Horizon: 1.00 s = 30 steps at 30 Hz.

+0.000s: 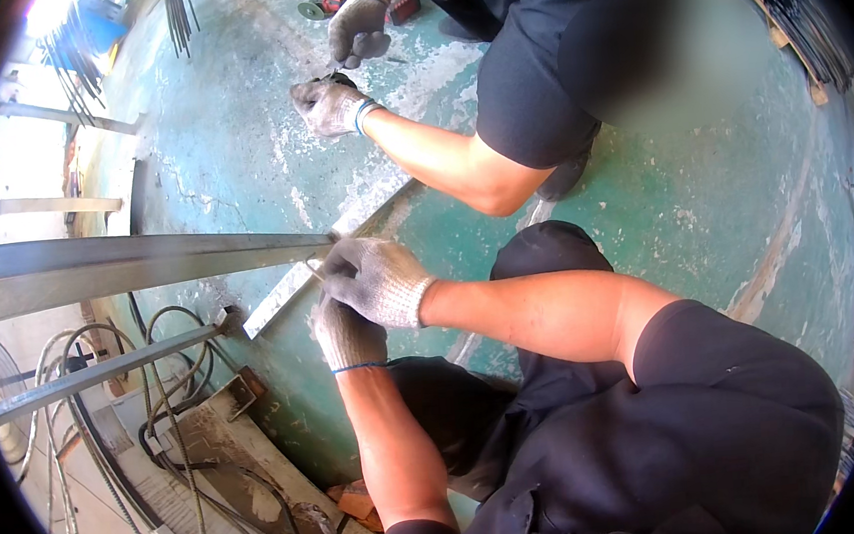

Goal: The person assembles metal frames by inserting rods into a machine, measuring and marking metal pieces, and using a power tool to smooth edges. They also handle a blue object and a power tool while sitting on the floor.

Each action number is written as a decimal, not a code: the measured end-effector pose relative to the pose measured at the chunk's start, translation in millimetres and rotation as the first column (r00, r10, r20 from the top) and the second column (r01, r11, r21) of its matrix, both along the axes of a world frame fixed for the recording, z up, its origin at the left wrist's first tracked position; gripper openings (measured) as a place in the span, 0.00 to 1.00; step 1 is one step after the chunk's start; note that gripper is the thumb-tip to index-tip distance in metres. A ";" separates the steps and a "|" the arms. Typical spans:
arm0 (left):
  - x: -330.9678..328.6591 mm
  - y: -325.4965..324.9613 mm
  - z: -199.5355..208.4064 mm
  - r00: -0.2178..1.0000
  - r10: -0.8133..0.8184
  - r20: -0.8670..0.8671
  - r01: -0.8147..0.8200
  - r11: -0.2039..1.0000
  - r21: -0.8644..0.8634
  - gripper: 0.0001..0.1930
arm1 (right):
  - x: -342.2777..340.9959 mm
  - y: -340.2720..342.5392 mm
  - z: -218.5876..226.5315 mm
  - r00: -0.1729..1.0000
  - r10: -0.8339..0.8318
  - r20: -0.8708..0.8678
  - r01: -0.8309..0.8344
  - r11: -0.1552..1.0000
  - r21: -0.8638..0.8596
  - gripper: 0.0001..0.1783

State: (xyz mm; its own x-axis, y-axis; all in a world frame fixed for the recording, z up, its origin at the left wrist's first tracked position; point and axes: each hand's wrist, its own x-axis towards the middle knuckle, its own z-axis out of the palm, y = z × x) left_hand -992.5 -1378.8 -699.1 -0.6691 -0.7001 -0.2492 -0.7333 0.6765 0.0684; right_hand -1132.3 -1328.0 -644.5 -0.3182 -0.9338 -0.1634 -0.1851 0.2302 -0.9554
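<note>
— Photographed where, holding what?

— Crouched on a green floor [664, 213] beside a flat metal bar [279, 300], at the end of a long steel tube [156, 262]. Held 2 gloved hands in contact. Held the right hand [378, 276] curled, seemingly pinching a thin bent metal piece [314, 267] just beside the tube's end, and the left hand [345, 336] bunched beneath.

— Gripped anything with the left hand?

— Could not tell, with its fingers tucked behind the right.

— Risked what?

— Could have dropped the piece by relaxing so small a pinch, or caught a glove [404, 291] on its bent end by pulling hard. Might also have knocked the bar askew by bumping the tube.

— Worked alone?

— Shared the space with 1 co-worker [531, 88] and a red power tool [331, 1].
</note>
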 end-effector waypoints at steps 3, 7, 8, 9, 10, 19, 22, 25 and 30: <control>3.6 -0.4 -5.2 1.000 0.022 -0.016 -0.022 1.000 0.003 0.24 | 0.7 -0.6 -0.4 1.000 0.004 -0.006 -0.004 1.000 0.000 0.14; 3.9 -0.8 -5.6 0.999 0.011 -0.042 -0.011 1.000 -0.005 0.23 | 0.0 -0.7 0.1 1.000 0.002 -0.009 -0.003 1.000 -0.014 0.14; 3.6 -0.9 -5.3 0.998 0.013 -0.054 -0.013 1.000 -0.001 0.23 | 0.1 -1.0 -1.0 1.000 0.001 -0.012 -0.001 1.000 -0.019 0.14; 3.3 -0.9 -5.1 0.998 0.016 -0.067 -0.015 1.000 0.003 0.23 | 0.2 -1.2 -1.8 1.000 0.001 -0.013 -0.002 1.000 -0.019 0.14; 3.7 -0.8 -5.0 0.996 0.018 -0.082 -0.018 1.000 0.005 0.23 | 0.3 -1.4 -2.7 1.000 0.003 -0.013 -0.003 1.000 -0.019 0.14; 2.2 -0.4 -3.3 0.997 0.035 -0.071 -0.035 0.999 0.005 0.23 | -0.4 -2.7 -3.1 1.000 0.015 -0.017 -0.015 1.000 -0.009 0.16; 3.5 -1.8 -6.0 0.999 -0.007 -0.051 0.005 0.999 -0.044 0.23 | -0.6 -3.1 -2.9 1.000 0.017 -0.025 -0.017 1.000 -0.009 0.16; 2.0 -1.2 -2.5 0.999 0.005 -0.044 -0.006 1.000 -0.024 0.23 | -1.4 -2.8 -0.7 1.000 0.020 -0.024 -0.019 1.000 0.003 0.16; 2.6 -1.3 -2.2 1.000 0.006 -0.004 -0.006 1.000 -0.010 0.24 | -0.6 -3.5 0.3 1.000 0.023 -0.019 -0.022 1.000 0.011 0.17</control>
State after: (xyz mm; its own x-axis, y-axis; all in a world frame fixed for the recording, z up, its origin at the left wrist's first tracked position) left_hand -989.8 -1380.1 -701.4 -0.6661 -0.7063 -0.2397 -0.7368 0.6730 0.0645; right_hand -1132.9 -1331.5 -644.2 -0.3002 -0.9390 -0.1677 -0.2081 0.2361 -0.9492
